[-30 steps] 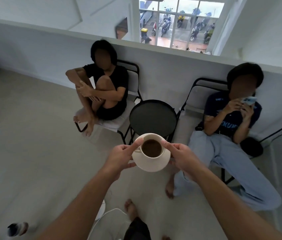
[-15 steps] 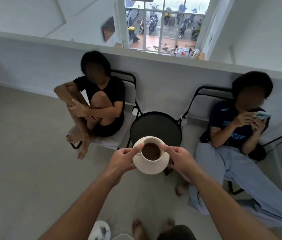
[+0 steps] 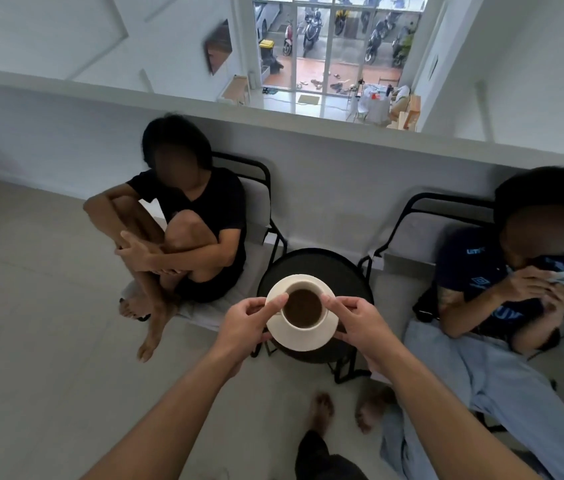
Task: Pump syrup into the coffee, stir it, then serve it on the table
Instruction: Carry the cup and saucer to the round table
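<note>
Here, the left hand (image 3: 244,325) and right hand (image 3: 363,323) pinch opposite edges of the white saucer (image 3: 299,336), fingers (image 3: 275,304) closed on its rim. The cup of coffee (image 3: 303,306) sits on the saucer, over the round black surface (image 3: 342,271). Farther off, two people sit on chairs, left and right.
</note>
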`<state>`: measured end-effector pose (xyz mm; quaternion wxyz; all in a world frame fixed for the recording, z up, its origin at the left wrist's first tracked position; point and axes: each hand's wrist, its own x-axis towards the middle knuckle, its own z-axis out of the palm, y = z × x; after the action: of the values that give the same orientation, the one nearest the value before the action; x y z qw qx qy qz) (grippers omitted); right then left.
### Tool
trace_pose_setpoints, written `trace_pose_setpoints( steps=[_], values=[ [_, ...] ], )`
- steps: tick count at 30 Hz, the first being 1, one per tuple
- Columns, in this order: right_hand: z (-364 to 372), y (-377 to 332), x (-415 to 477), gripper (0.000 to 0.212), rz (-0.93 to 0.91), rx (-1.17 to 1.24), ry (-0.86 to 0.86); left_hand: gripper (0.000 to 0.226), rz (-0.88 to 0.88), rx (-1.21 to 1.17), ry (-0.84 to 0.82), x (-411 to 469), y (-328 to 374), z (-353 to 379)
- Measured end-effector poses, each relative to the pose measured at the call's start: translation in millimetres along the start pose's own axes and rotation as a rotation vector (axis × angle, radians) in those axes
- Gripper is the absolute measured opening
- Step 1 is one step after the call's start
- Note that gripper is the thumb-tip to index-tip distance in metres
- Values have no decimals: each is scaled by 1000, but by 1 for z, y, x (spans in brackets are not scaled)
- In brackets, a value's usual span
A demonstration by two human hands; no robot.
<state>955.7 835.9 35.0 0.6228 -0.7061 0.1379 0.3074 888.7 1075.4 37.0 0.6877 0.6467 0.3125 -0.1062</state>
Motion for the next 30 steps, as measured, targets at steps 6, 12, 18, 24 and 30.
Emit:
trace_pose_setpoints(
  steps=[6, 12, 18, 24, 30],
  values=[
    [-24, -8, 74, 114, -24, -75, 26, 73, -41, 5, 28, 68, 15, 24],
    [-38, 8, 142, 121, 43, -63, 72, 65, -104, 100, 4, 137, 22, 45],
    [-44, 44, 208, 106, 113, -50, 77, 61, -167, 202, -22, 205, -10, 52],
    [-49, 91, 265, 101, 179, -48, 87, 64, -226, 254, -51, 266, -58, 60],
    [-50, 132, 312, 109, 241, 15, 94, 99, -273, 271, -55, 316, -104, 69]
  ],
)
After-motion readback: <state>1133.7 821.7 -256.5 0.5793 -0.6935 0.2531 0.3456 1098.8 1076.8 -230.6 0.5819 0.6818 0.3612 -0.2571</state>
